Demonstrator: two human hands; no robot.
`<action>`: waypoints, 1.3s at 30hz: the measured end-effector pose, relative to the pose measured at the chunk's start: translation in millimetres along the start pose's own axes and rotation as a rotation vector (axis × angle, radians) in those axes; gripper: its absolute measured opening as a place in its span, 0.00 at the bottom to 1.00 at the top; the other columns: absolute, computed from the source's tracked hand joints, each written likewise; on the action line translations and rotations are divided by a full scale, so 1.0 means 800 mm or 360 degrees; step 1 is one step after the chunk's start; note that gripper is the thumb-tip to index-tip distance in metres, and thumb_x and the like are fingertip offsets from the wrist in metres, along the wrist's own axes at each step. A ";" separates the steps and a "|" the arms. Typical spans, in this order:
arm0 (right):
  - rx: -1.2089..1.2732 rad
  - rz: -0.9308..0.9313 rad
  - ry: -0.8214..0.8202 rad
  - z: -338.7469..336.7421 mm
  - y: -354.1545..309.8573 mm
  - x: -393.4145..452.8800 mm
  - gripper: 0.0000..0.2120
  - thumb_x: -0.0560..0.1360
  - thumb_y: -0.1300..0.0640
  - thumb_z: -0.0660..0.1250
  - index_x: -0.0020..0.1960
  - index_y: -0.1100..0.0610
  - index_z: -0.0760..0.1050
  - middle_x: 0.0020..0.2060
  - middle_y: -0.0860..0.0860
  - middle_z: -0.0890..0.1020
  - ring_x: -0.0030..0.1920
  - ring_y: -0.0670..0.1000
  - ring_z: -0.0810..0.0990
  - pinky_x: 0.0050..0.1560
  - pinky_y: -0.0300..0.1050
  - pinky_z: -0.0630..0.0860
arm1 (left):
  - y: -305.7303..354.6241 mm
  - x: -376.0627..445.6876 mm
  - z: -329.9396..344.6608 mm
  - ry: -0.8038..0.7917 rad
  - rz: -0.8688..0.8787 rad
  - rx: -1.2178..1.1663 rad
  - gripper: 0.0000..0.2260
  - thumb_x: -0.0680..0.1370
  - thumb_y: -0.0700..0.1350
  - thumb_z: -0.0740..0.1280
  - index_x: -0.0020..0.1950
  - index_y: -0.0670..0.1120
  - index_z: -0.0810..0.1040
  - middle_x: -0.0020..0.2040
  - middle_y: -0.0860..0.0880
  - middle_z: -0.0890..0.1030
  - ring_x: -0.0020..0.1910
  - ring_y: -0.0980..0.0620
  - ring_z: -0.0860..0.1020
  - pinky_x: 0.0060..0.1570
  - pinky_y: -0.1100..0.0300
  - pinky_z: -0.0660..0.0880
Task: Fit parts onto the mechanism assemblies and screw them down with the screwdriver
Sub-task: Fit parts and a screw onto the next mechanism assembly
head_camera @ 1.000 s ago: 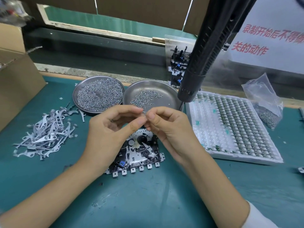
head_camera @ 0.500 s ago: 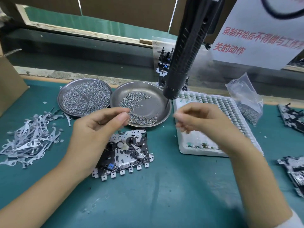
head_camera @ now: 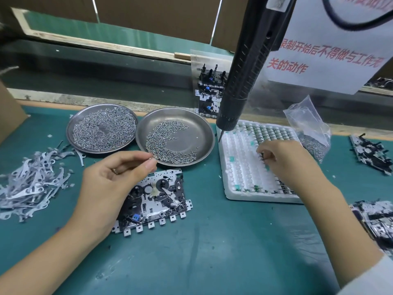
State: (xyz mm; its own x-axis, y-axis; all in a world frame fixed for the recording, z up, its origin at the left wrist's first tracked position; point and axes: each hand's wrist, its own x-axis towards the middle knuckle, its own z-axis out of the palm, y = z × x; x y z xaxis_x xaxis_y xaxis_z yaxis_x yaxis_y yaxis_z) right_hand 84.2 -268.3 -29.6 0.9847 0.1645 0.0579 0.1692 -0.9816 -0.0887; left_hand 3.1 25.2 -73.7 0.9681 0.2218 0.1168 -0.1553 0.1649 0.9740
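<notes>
A metal and black mechanism assembly (head_camera: pixel 158 201) lies flat on the teal mat in front of me. My left hand (head_camera: pixel 110 184) hovers over its left side and pinches a tiny screw (head_camera: pixel 150 159) between thumb and forefinger. My right hand (head_camera: pixel 282 160) reaches into the white foam tray (head_camera: pixel 240 167) at the right, fingertips pinching a small dark part (head_camera: pixel 262 156). A black electric screwdriver (head_camera: pixel 244 69) hangs from above, its bit tip just over the tray's left edge, with no hand on it.
Two steel dishes hold screws: a full one (head_camera: pixel 102 128) and a half-empty one (head_camera: pixel 176 137). A heap of flat metal levers (head_camera: pixel 32 184) lies at left. A plastic bag of screws (head_camera: pixel 310 133) and more assemblies (head_camera: pixel 372 154) sit at right. A cardboard box edge (head_camera: pixel 8 111) is far left.
My hands were together over the assembly; the right hand has since moved right to the foam tray. The left hand stays above the assembly with the screw.
</notes>
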 end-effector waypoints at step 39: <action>0.2529 -0.0083 -0.0389 0.058 -0.158 -0.059 0.09 0.65 0.61 0.74 0.46 0.58 0.84 0.46 0.52 0.85 0.46 0.50 0.84 0.45 0.36 0.78 | -0.015 -0.028 -0.009 -0.0273 0.0300 0.0491 0.08 0.69 0.50 0.74 0.48 0.59 0.83 0.44 0.56 0.84 0.45 0.57 0.82 0.48 0.68 0.75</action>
State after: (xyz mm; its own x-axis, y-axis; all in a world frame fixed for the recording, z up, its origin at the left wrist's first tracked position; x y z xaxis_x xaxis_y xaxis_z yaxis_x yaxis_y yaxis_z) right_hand 18.1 -147.6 -67.7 0.9331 0.3569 -0.0448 -0.0820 0.0898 -0.9926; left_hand -18.0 25.3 -89.4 0.9510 0.0523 0.3046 -0.2925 -0.1659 0.9418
